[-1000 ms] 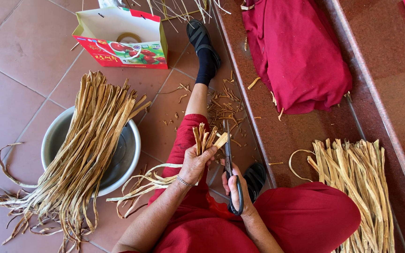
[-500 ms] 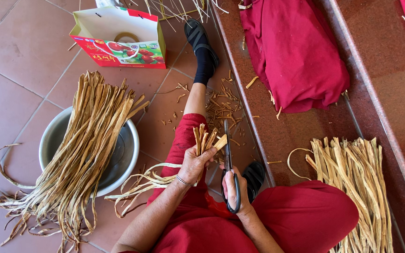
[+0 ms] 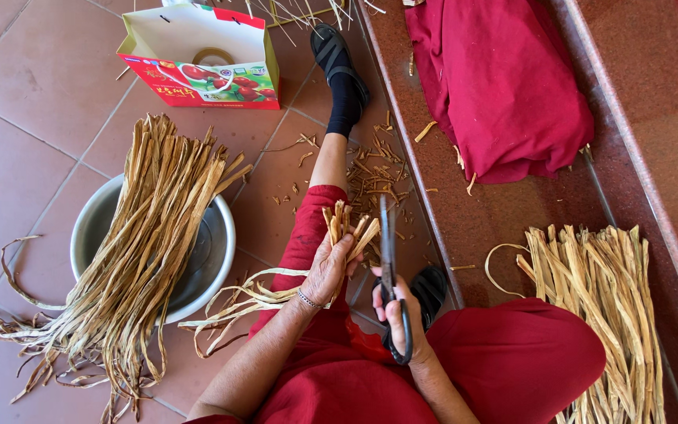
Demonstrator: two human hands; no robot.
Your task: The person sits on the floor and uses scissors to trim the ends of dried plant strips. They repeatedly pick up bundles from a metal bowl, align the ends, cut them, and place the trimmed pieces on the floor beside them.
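Head view: our left hand [image 3: 327,271] grips a bundle of dried strips [image 3: 347,226] just right of the metal basin [image 3: 213,243]. Our right hand [image 3: 398,314] holds black scissors [image 3: 388,267], blades upright, touching the bundle's right side.

Upper left we note a gift bag [image 3: 198,59], white inside, red with fruit pictures. Left of centre, a metal basin [image 3: 92,228] with long dried strips [image 3: 147,235] draped across it. Top right, folded crimson cloth [image 3: 504,86]. Lower right, another strip bundle [image 3: 598,290]. Short offcuts [image 3: 374,169] scattered at centre.
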